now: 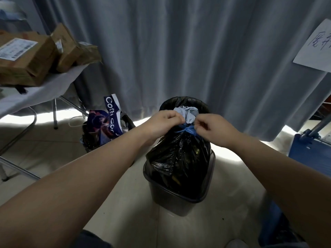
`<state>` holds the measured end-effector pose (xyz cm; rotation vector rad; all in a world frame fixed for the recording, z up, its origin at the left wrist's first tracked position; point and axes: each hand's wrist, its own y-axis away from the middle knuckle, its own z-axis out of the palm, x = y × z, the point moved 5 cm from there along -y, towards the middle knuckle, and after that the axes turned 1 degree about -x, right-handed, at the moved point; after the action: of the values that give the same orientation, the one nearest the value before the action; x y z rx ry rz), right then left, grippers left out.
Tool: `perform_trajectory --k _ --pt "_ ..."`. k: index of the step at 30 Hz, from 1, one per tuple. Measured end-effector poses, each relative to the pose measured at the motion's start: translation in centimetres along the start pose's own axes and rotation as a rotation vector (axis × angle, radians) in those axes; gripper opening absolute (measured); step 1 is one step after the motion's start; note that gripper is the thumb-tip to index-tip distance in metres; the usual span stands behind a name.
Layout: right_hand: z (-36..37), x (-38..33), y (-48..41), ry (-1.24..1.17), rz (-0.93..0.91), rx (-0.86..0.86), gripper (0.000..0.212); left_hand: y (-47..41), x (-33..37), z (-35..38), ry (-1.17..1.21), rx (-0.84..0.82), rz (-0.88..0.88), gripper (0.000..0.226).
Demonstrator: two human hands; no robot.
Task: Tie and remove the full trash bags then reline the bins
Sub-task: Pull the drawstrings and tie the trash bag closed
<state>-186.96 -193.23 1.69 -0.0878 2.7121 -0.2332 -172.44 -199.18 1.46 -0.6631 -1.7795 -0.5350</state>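
Observation:
A full black trash bag (180, 154) stands in a dark square bin (179, 197) on the floor in front of me. Its neck is gathered and cinched by a blue drawstring (188, 130), with grey lining bunched above the knot. My left hand (163, 122) grips the left end of the drawstring at the neck. My right hand (215, 128) pinches the right end, fingers curled close to the knot. A second round bin (184, 102) lined in black stands just behind the bag, partly hidden by it.
A third black-lined bin (93, 136) at left holds a blue paper bag (109, 120). A folding table (35, 93) with cardboard boxes (26, 58) stands far left. Grey curtain (179, 51) hangs behind. A blue cart (309, 154) is at right.

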Motion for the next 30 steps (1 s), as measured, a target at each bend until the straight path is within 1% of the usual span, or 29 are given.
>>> perform_trajectory --k 1,2,4,5,6,7,8,9,10,11,12,13,14,15,16,17,18,19,20,21,22,24,26,28,30 --pt "0.0 0.3 0.1 -0.02 0.021 0.009 0.02 0.0 -0.1 0.2 -0.023 -0.025 -0.033 0.016" --pt "-0.1 0.7 0.1 -0.031 0.042 0.01 0.024 0.0 -0.3 0.2 -0.175 -0.05 -0.035 0.019" --pt "0.0 1.3 0.3 -0.033 0.063 -0.016 0.028 -0.5 -0.6 -0.3 -0.69 -0.11 0.045 0.024" --pt "0.1 1.3 0.3 -0.018 0.063 -0.034 0.027 -0.6 -0.6 -0.4 -0.95 -0.113 0.101 0.024" --pt "0.3 1.1 0.2 0.0 0.06 -0.051 0.026 -0.7 -0.4 -0.4 -1.188 -0.082 0.156 0.026" --pt "0.5 0.9 0.0 0.016 0.054 -0.068 0.025 -0.7 -0.3 -0.1 -1.375 -0.023 0.227 0.03" --pt "0.7 0.7 -0.2 0.03 0.048 -0.083 0.025 -0.6 -0.1 0.5 -1.518 0.031 0.296 0.033" --pt "0.9 0.6 -0.3 0.05 0.041 -0.093 0.025 -0.6 0.1 0.8 -1.589 0.078 0.344 0.035" --pt "1.0 0.6 -0.3 0.068 0.039 -0.094 0.025 -0.6 0.1 0.8 -1.611 0.102 0.365 0.035" --pt "0.9 0.9 -0.2 0.073 0.045 -0.086 0.023 -0.6 0.0 0.4 -1.501 0.124 0.338 0.034" --pt "0.8 1.4 -0.2 0.055 0.062 -0.076 0.021 -0.7 -0.2 -0.1 -1.301 0.122 0.268 0.035" --pt "0.7 1.8 0.0 0.009 0.081 -0.069 0.021 -0.6 -0.7 -0.2 -1.048 0.081 0.187 0.043" --pt "0.6 2.1 0.2 -0.049 0.094 -0.063 0.023 -0.6 -1.1 0.1 -0.835 0.032 0.136 0.059" --pt "0.5 2.0 0.3 -0.103 0.094 -0.062 0.027 -0.7 -1.3 0.9 -0.744 -0.004 0.108 0.077" --pt "0.5 1.8 0.2 -0.142 0.089 -0.071 0.03 -0.7 -1.7 2.1 -0.762 -0.043 0.068 0.089" --pt "0.5 1.4 0.1 -0.157 0.078 -0.082 0.031 -0.9 -2.1 3.1 -0.828 -0.087 0.035 0.09" --pt "0.5 1.1 0.1 -0.155 0.066 -0.089 0.028 -1.3 -2.5 3.8 -0.907 -0.12 0.011 0.078" --pt "0.5 0.8 0.2 -0.147 0.054 -0.091 0.022 -1.8 -2.7 4.1 -0.957 -0.127 0.003 0.059" --pt "0.4 0.8 0.3 -0.151 0.058 -0.08 0.014 -2.3 -2.3 3.9 -0.969 -0.095 0.015 0.043" --pt "0.3 1.1 0.5 -0.168 0.072 -0.072 0.005 -2.6 -1.7 3.4 -0.951 -0.046 0.023 0.034" --pt "0.3 1.7 0.8 -0.187 0.104 -0.067 0.011 -2.8 -1.0 2.7 -0.915 0.011 0.038 0.028" --pt "-0.4 2.5 1.4 -0.215 0.152 -0.031 0.038 -2.7 0.9 1.4 -0.838 0.13 0.105 0.021" --pt "-2.0 2.5 1.8 -0.309 0.184 0.054 0.058 -2.1 3.9 0.0 -0.793 0.255 0.188 0.019" --pt "-4.0 1.9 1.9 -0.414 0.221 0.143 0.063 -1.3 7.4 -1.5 -0.779 0.35 0.247 0.013" --pt "-5.8 0.6 1.9 -0.435 0.243 0.196 0.062 -0.4 11.0 -3.3 -0.748 0.421 0.296 0.006"
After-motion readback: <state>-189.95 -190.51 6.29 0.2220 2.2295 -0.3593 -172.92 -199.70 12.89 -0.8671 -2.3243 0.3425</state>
